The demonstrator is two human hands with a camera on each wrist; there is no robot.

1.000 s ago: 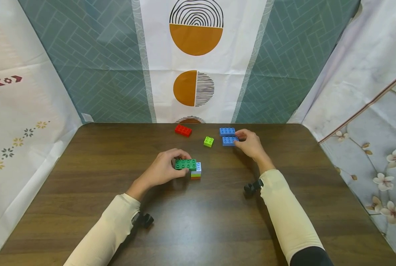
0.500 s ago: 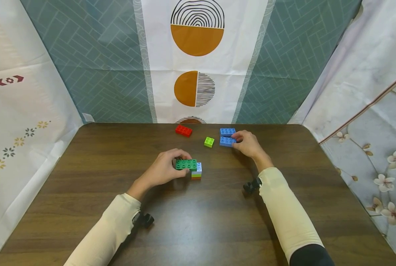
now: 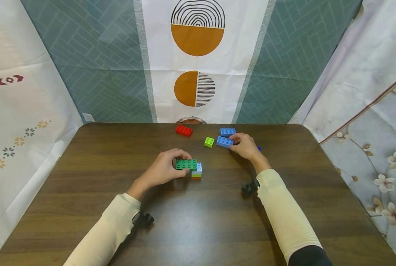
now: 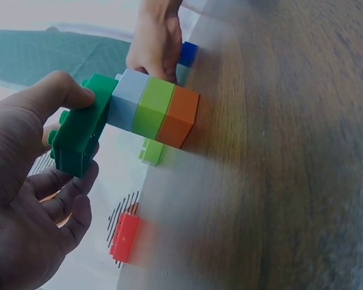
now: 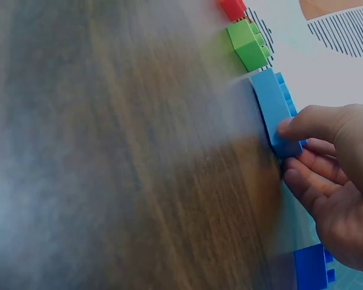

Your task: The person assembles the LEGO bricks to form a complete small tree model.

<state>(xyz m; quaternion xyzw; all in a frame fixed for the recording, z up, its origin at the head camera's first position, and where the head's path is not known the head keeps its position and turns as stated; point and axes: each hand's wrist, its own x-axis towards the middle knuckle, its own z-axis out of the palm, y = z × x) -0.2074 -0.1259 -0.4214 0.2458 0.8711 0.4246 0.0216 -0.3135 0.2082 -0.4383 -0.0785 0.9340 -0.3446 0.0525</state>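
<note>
My left hand (image 3: 161,168) pinches a long green toy building brick (image 3: 186,164) between thumb and fingers. One end of this brick sits on the studs of a small stack whose layers are a pale blue brick (image 4: 127,99), a lime brick (image 4: 152,109) and an orange brick (image 4: 179,116) at the bottom. Farther back, my right hand (image 3: 248,147) pinches the right end of a medium-blue brick (image 3: 224,142), thumb on its near side. That brick lies slightly turned on the table. In the right wrist view the blue brick (image 5: 272,112) has its studs facing the wall.
Right behind the held blue brick lies another medium-blue brick (image 3: 228,132). A small lime brick (image 3: 209,142) and a red brick (image 3: 184,130) lie to its left. A dark blue brick (image 5: 312,267) is partly behind my right hand. Patterned cloth (image 3: 108,85) hangs beyond the table's back edge.
My right hand has moved a little left, taking the medium-blue brick left and turning it slightly. The dark blue brick now shows beside the hand. The left hand stays put with the green brick.
</note>
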